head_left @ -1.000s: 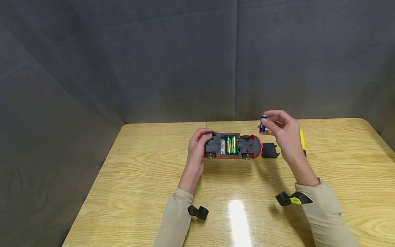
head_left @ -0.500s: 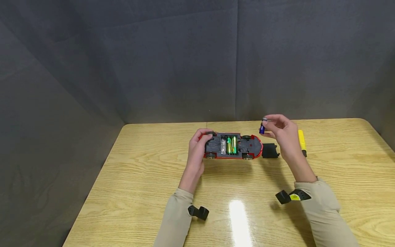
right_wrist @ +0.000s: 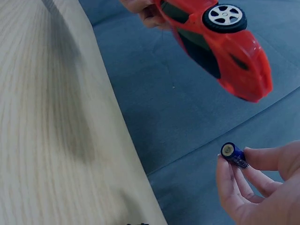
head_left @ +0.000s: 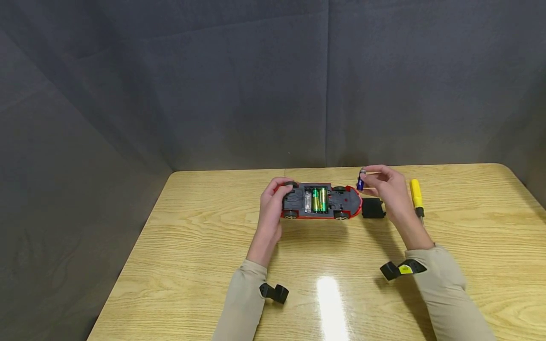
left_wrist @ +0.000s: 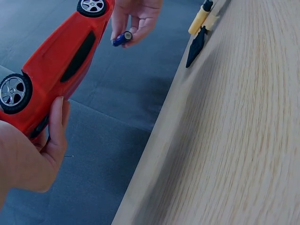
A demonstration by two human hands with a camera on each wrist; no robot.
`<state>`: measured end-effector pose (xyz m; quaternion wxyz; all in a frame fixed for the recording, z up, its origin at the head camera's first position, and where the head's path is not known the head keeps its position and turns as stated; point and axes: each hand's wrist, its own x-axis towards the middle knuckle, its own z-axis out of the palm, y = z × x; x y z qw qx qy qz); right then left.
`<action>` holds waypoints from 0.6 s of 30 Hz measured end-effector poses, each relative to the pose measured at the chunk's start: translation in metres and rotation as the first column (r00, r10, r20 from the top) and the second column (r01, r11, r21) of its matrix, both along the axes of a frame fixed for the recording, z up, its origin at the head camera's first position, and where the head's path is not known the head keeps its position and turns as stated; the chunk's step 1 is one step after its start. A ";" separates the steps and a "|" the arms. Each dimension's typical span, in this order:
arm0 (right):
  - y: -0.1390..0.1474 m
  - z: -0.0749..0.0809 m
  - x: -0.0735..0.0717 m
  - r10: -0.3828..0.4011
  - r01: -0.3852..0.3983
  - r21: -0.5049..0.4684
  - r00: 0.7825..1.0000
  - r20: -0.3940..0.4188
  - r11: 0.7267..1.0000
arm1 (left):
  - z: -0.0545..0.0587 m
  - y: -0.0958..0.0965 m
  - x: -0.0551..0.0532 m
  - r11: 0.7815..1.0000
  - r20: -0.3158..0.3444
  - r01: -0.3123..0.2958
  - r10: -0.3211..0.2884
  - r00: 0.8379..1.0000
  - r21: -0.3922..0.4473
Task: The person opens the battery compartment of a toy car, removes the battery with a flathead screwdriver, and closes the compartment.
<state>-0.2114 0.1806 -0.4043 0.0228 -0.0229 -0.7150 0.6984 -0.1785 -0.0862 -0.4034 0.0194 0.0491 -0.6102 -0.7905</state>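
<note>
The left hand point(head_left: 271, 201) gripped the toy car point(head_left: 334, 201) by one end, seemingly keeping its battery bay point(head_left: 308, 201) in sight, while the right hand point(head_left: 389, 189) pinched a blue battery point(head_left: 360, 183) beside the car's opposite end.

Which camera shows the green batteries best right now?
Head view: it looks into the open compartment of the toy car, where the green batteries sit side by side. Both wrist views show the car's red bodywork but no green batteries.
</note>
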 end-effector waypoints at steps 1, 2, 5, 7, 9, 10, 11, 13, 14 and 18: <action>0.000 -0.002 -0.001 0.007 -0.007 0.004 1.000 0.007 1.000 | 0.000 0.000 0.000 1.000 -0.002 0.000 0.000 1.000 0.001; 0.000 -0.003 -0.002 0.014 -0.014 0.010 1.000 0.012 1.000 | 0.000 0.000 0.000 1.000 -0.003 0.000 0.000 1.000 0.002; 0.000 -0.007 -0.004 0.035 -0.036 0.015 0.999 0.039 0.999 | -0.001 0.000 0.000 1.000 -0.003 -0.002 0.002 1.000 0.002; 0.000 -0.009 -0.005 0.050 -0.052 0.046 0.997 0.060 0.998 | -0.001 0.000 0.000 1.000 -0.003 -0.003 0.003 1.000 0.000; -0.001 -0.012 -0.006 0.069 -0.075 0.072 0.994 0.080 0.995 | 0.000 0.000 0.000 1.000 -0.003 -0.006 0.006 1.000 -0.003; -0.001 -0.013 -0.006 0.075 -0.083 0.089 0.993 0.088 0.993 | 0.000 0.000 0.000 1.000 -0.004 -0.006 0.006 1.000 -0.004; -0.001 -0.013 -0.006 0.080 -0.090 0.100 0.992 0.096 0.991 | 0.000 0.000 0.000 1.000 -0.005 -0.007 0.007 1.000 -0.004; -0.002 -0.015 -0.007 0.091 -0.104 0.115 0.990 0.112 0.988 | 0.000 0.000 0.000 1.000 -0.010 -0.007 0.007 1.000 -0.002; -0.002 -0.016 -0.007 0.096 -0.111 0.120 0.988 0.122 0.987 | 0.000 0.000 -0.001 1.000 -0.012 -0.007 0.007 1.000 -0.001; -0.003 -0.022 -0.008 0.115 -0.134 0.121 0.981 0.157 0.983 | -0.001 0.000 -0.001 1.000 -0.017 -0.005 0.005 1.000 0.004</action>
